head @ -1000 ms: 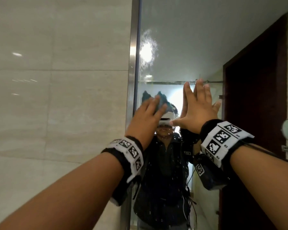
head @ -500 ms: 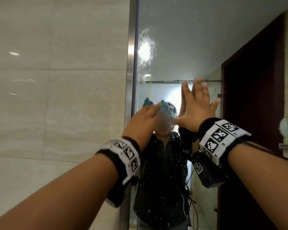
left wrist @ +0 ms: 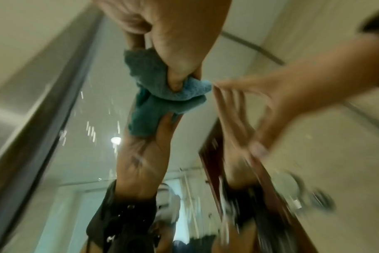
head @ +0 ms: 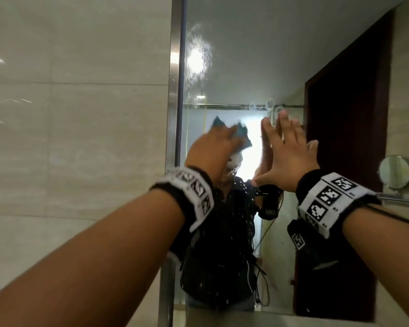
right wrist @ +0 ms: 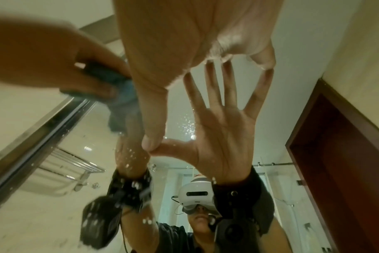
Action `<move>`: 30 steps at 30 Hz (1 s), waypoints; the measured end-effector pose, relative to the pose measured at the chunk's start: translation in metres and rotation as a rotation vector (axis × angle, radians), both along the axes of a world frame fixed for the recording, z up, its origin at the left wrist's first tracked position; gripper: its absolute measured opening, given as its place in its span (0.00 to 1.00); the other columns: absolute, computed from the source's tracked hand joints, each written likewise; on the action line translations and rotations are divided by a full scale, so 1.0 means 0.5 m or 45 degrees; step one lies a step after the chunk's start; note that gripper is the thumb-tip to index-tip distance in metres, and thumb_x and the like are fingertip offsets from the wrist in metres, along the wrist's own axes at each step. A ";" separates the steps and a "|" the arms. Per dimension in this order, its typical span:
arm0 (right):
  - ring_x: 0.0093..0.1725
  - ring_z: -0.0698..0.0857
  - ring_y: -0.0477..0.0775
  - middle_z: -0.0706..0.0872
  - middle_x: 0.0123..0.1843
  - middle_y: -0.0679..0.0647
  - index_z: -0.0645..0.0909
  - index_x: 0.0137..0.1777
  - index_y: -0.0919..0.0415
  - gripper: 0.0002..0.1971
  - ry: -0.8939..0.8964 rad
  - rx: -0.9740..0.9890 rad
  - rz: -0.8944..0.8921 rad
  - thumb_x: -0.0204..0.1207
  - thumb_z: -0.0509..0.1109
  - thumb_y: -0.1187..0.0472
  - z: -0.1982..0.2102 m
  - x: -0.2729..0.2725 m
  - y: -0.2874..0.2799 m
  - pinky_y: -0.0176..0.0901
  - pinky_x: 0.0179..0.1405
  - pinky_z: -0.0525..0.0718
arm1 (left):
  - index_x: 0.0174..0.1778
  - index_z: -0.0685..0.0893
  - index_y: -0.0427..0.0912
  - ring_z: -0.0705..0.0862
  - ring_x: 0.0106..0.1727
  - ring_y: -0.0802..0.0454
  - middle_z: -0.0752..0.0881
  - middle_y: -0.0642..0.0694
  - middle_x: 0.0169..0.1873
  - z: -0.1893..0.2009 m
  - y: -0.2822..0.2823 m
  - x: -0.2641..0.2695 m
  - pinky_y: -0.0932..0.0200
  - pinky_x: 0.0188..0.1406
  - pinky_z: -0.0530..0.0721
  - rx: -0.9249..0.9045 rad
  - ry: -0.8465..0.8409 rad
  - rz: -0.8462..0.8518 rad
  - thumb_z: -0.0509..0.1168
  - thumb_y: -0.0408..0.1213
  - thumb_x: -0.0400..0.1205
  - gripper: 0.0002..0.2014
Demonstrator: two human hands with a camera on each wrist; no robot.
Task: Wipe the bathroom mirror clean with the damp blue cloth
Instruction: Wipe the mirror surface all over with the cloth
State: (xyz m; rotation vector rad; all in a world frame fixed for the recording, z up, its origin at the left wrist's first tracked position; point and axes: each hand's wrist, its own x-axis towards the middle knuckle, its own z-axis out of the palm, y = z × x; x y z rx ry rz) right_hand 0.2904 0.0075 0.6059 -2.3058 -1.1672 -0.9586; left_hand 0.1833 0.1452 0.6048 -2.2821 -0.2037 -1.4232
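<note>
My left hand (head: 213, 152) is up on the bathroom mirror (head: 257, 55), fingers curled into the blue cloth (head: 313, 138)... no, let me place that properly: the cloth sits right under my fingertips, bunched, its corners poking out above and to the side of my knuckles. From the left wrist view my left hand (left wrist: 180, 42) pinches the blue cloth (left wrist: 162, 85) against the glass, thumb dug into the folds, and the cloth's reflection hangs directly below it in the mirror (left wrist: 93, 137). That view is smeared with blur.

My right hand (head: 291, 159) is flat on the mirror just beside the cloth, toward the side away from the metal mirror frame (head: 175, 114). Fingers straight and spread, tips and thumb touching the glass. In the right wrist view my right hand (right wrist: 195, 42) meets its own reflection fingertip to fingertip, and my left hand (right wrist: 54, 65) with the blue cloth (right wrist: 119, 83) shows at the side nearer the mirror frame (right wrist: 39, 126).

Water droplets (right wrist: 187, 125) speckle the mirror (right wrist: 292, 51) around my palm's reflection. Higher up the glass from the cloth there is a smeary wet patch (head: 197, 60) catching the light. Beige wall tiles (head: 80, 114) lie beyond the frame. A small round magnifying mirror (head: 396, 172) on a metal arm sits at the far side of the mirror from the frame.
</note>
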 end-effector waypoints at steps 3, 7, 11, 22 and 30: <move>0.79 0.28 0.54 0.24 0.80 0.46 0.30 0.79 0.41 0.70 0.003 0.004 -0.001 0.51 0.82 0.37 -0.001 -0.001 -0.002 0.74 0.74 0.44 | 0.67 0.80 0.47 0.75 0.68 0.41 0.78 0.43 0.68 0.068 0.020 0.013 0.43 0.65 0.78 -0.160 -0.281 -0.094 0.70 0.27 0.75 0.24; 0.80 0.28 0.54 0.25 0.80 0.47 0.31 0.80 0.42 0.69 0.009 0.007 0.011 0.53 0.82 0.39 -0.001 -0.002 -0.002 0.75 0.74 0.44 | 0.65 0.83 0.42 0.77 0.66 0.34 0.80 0.37 0.67 -0.055 -0.016 0.042 0.48 0.69 0.71 -0.116 -0.195 -0.333 0.72 0.24 0.71 0.25; 0.79 0.27 0.54 0.23 0.80 0.47 0.30 0.80 0.42 0.68 0.023 -0.008 0.036 0.54 0.82 0.40 -0.001 -0.001 -0.003 0.76 0.74 0.44 | 0.70 0.78 0.51 0.69 0.74 0.43 0.72 0.45 0.75 -0.064 -0.025 0.037 0.48 0.71 0.70 0.020 0.094 -0.241 0.69 0.32 0.77 0.24; 0.79 0.26 0.53 0.22 0.79 0.47 0.30 0.80 0.40 0.66 0.035 -0.008 0.055 0.56 0.81 0.41 0.000 0.006 -0.004 0.76 0.74 0.41 | 0.70 0.79 0.43 0.68 0.76 0.42 0.72 0.42 0.75 -0.098 -0.068 0.052 0.50 0.76 0.63 -0.061 0.142 -0.352 0.68 0.27 0.77 0.24; 0.79 0.28 0.52 0.24 0.80 0.46 0.32 0.81 0.44 0.70 0.021 0.034 0.064 0.51 0.83 0.40 -0.003 0.008 -0.004 0.75 0.74 0.43 | 0.70 0.79 0.46 0.62 0.79 0.45 0.69 0.45 0.77 -0.007 -0.055 0.075 0.57 0.76 0.53 -0.206 -0.102 -0.291 0.69 0.33 0.77 0.23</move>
